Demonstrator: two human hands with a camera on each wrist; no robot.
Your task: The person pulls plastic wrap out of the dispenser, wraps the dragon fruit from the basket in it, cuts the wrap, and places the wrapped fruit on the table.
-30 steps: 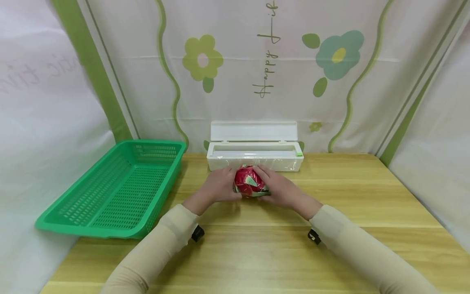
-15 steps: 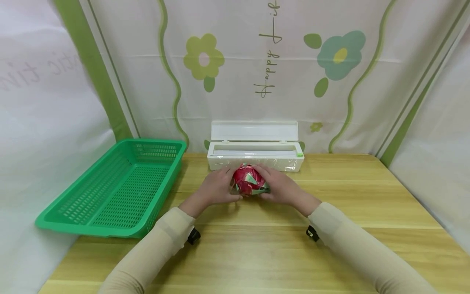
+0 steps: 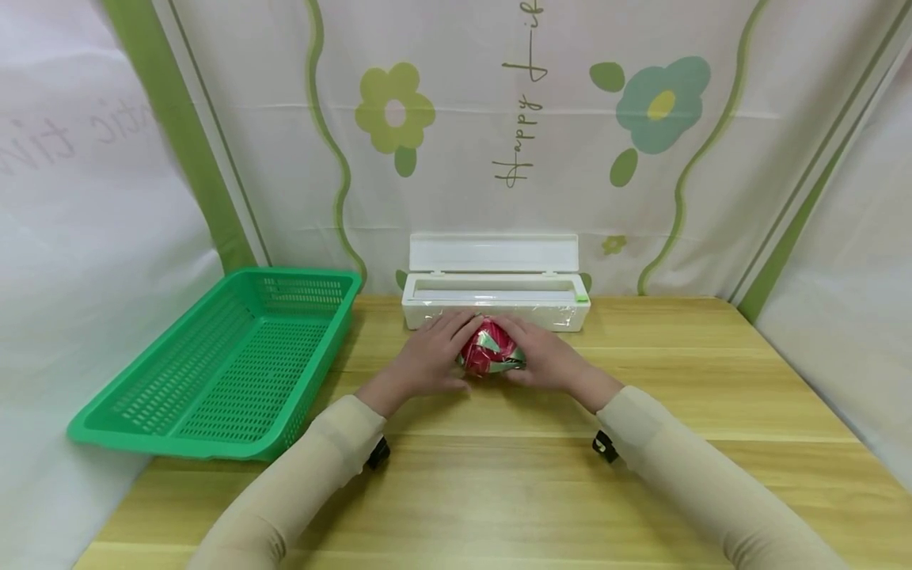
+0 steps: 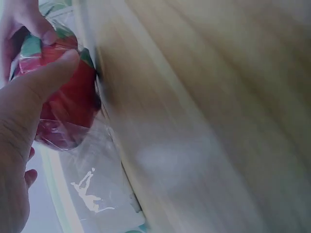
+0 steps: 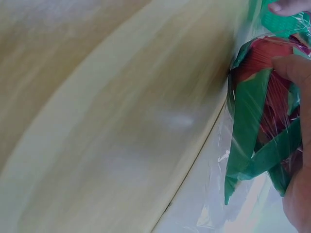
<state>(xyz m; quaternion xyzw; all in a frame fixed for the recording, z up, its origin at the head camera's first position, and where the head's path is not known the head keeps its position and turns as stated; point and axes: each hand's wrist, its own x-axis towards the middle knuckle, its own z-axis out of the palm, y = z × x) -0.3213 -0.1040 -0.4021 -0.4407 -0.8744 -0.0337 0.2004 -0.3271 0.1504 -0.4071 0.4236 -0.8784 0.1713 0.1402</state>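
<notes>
A red dragon fruit [image 3: 488, 348] with green scales, wrapped in clear cling film, is held between both hands just in front of a white cling film dispenser [image 3: 496, 310]. My left hand [image 3: 433, 353] grips its left side, fingers reaching over the top. In the left wrist view, the left thumb lies across the red skin of the dragon fruit [image 4: 73, 99]. From the other side my right hand [image 3: 547, 358] grips it. Long green scales show under the film on the dragon fruit [image 5: 265, 97] in the right wrist view. Loose film [image 4: 99, 170] stretches below the fruit along the dispenser's front.
A long green plastic basket [image 3: 299, 396] stands on the left of the wooden table [image 3: 492, 499]. The dispenser's lid [image 3: 493, 253] is raised, leaning toward the flower-printed curtain [image 3: 456, 142] behind. White curtains also hang at both sides.
The left hand's fingers have moved up and inward over the top of the dragon fruit. The right hand keeps nearly the same hold, and the basket and dispenser stay put.
</notes>
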